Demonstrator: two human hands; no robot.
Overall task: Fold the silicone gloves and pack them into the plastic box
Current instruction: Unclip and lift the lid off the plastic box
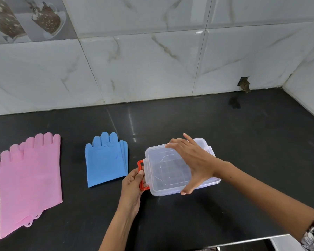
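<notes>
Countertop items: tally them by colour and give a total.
Pink: 1 stack of pink silicone gloves
Blue: 1 stack of blue silicone gloves
Clear: 1 plastic box, lid on
Orange: 1 latch on the box, pinched by the left hand
Total: 4. Gloves per stack cannot be told.

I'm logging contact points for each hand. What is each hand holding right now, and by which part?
The left hand pinches the orange latch on the plastic box. The right hand spans its lid.
</notes>
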